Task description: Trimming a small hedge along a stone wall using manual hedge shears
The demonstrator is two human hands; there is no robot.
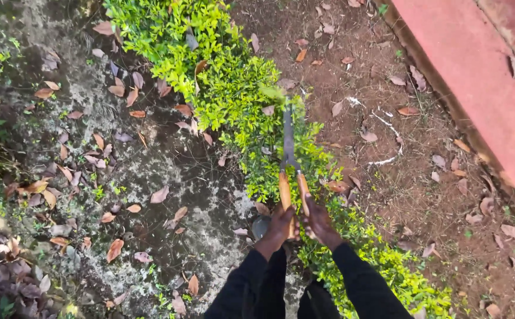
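Note:
I hold a pair of hedge shears [288, 147] with wooden handles, its metal blades closed and pointing away from me over a low, bright green hedge [234, 88]. My left hand [280, 227] grips the left handle and my right hand [318, 223] grips the right handle. The two hands are close together, almost touching. Both arms wear black sleeves. The blade tips lie in the foliage near the middle of the hedge.
The hedge runs from the upper left toward me. Left of it is mossy grey ground [151, 177] strewn with dry leaves. Right of it is bare brown soil [399, 147] and a red concrete kerb [481, 77] at the upper right.

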